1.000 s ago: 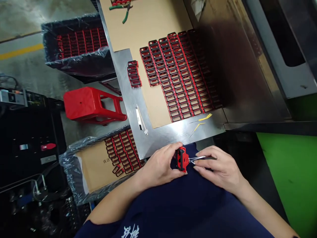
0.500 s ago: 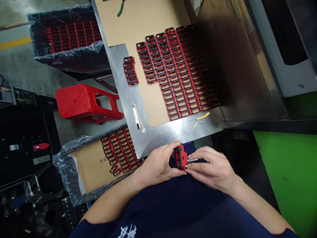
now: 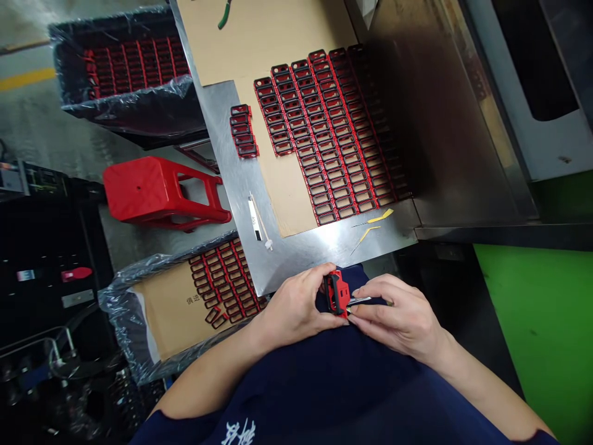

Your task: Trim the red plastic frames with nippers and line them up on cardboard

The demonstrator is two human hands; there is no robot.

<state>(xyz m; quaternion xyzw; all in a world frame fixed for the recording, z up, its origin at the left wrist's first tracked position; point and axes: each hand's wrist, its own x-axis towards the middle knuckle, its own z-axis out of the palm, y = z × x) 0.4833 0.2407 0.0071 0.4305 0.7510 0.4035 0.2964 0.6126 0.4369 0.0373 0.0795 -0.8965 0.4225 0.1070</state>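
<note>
My left hand (image 3: pixel 296 303) is closed around a red and black plastic frame (image 3: pixel 341 293), gripping it by its two ends in front of my dark blue shirt. The frame's red side faces my right hand (image 3: pixel 398 312). Between the thumb and fingers of that hand is a thin silver tool (image 3: pixel 359 300), its near end at the red side of the frame. My fingers hide most of the tool, so its exact kind does not show. Beyond the hands, rows of similar red and black frames (image 3: pixel 343 191) lie on cardboard.
The metal table (image 3: pixel 306 262) carries a white-labelled stick tool (image 3: pixel 254 219), yellow tweezers-like pieces (image 3: pixel 380 216), a short row of frames (image 3: pixel 244 131) and a green handle (image 3: pixel 225 15). To the left are a red stool (image 3: pixel 139 188) and two plastic-lined bins (image 3: pixel 125 111) of frames.
The plastic frame has tilted slightly in my left hand, showing more of its black opening. My right hand keeps the silver tool against it, almost unmoved.
</note>
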